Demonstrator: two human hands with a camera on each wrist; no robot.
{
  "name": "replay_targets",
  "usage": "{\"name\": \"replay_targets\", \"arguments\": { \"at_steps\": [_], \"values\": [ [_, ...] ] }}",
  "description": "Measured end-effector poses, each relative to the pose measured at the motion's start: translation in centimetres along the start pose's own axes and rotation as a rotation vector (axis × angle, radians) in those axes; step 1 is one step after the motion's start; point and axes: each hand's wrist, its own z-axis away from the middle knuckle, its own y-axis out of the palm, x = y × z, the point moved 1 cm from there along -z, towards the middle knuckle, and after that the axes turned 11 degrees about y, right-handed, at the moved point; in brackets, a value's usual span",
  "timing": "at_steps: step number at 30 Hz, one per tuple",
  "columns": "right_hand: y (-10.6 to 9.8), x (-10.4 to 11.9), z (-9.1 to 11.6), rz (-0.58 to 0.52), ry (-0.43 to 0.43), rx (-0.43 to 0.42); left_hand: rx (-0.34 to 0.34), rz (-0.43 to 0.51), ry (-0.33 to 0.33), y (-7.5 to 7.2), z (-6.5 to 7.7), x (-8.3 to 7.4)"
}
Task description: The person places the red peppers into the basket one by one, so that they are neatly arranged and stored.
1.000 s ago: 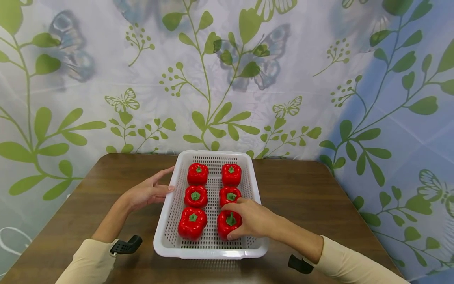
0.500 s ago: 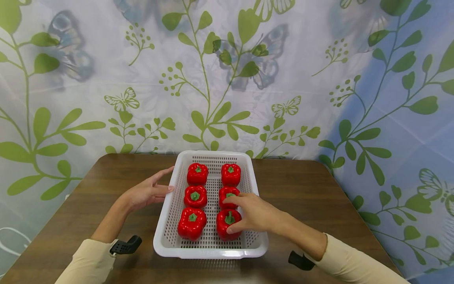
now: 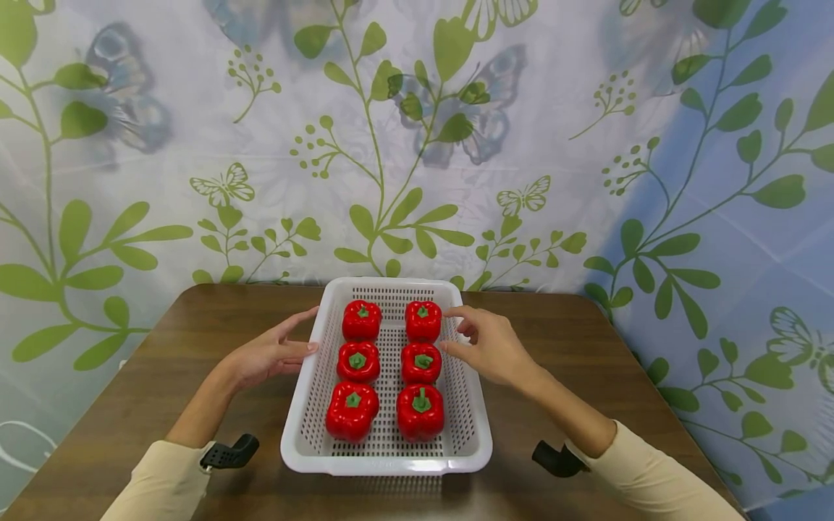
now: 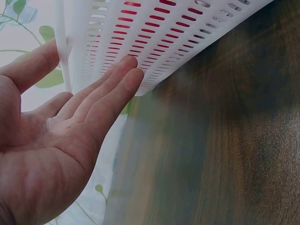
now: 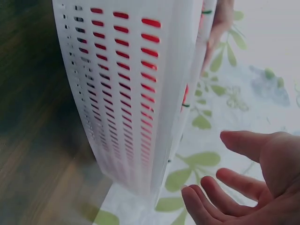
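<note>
A white perforated plastic basket [image 3: 387, 465] holds red bell peppers with green stems in two columns of three. At the front right stands one bell pepper [image 3: 420, 412], behind it another bell pepper [image 3: 420, 363], and at the back right a third bell pepper [image 3: 423, 321]. My left hand [image 3: 270, 352] is at the basket's left side, fingers extended; in the left wrist view its fingertips [image 4: 133, 77] lie right at the slotted wall. Over the right rim, my right hand [image 3: 493, 345] has loosely bent, spread fingers and holds nothing; the right wrist view shows it apart from the wall.
The basket sits on a dark brown wooden table [image 3: 554, 333]. Behind the table hangs a pale curtain [image 3: 260, 145] with green leaves and butterflies. A white cord [image 3: 26, 441] shows at the far left. Both wrists wear black straps.
My right hand has left the front right bell pepper and moved back and right, up over the basket's right rim. The left hand and the peppers look unmoved.
</note>
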Motion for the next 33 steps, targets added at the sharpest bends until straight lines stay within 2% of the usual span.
{"name": "replay_targets", "arguments": {
  "at_steps": [3,13,20,25,33],
  "values": [
    [-0.5,-0.8,-0.2,-0.036,0.043,-0.046,0.007,0.007,0.004,0.0,-0.1,0.0],
    [-0.8,-4.7,-0.6,-0.078,0.179,-0.085,0.01,-0.015,-0.005,0.2,-0.3,-0.5],
    [-0.5,-6.8,-0.5,-0.075,0.239,-0.103,-0.03,-0.013,-0.004,0.4,-0.2,-0.7],
    [-0.4,-7.9,-0.4,-0.047,0.251,-0.101,-0.046,-0.022,0.005,0.6,0.2,-0.6],
    [0.1,-8.9,0.1,-0.028,0.258,-0.107,-0.088,-0.034,-0.039,1.2,1.1,-0.5]
  ]
}}
